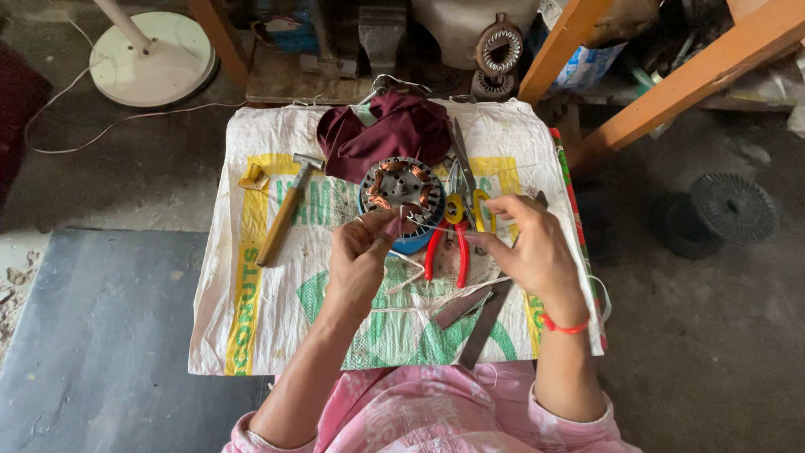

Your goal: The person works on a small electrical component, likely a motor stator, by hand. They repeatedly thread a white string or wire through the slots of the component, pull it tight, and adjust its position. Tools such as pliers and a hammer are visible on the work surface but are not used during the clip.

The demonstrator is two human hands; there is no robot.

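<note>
My left hand (pixel 362 256) pinches a small pinkish strip, held up just in front of a round motor stator (pixel 404 191) with copper windings that sits on a blue ring. My right hand (pixel 527 243) is raised opposite, fingers curled around the other end of a thin strand; what it grips is too small to tell. Below and between the hands lie red-handled pliers (pixel 446 252) and yellow-handled scissors (pixel 466 201). A maroon cloth (pixel 387 130) lies behind the stator. All rest on a white woven sack (pixel 277 319) covering a low table.
A wooden-handled hammer (pixel 283 216) lies left of the stator. Flat metal strips (pixel 480 315) lie near the front edge. A white fan base (pixel 153 59) stands at back left, orange wooden beams (pixel 671 88) at back right, a dark round grille (pixel 734 206) on the floor.
</note>
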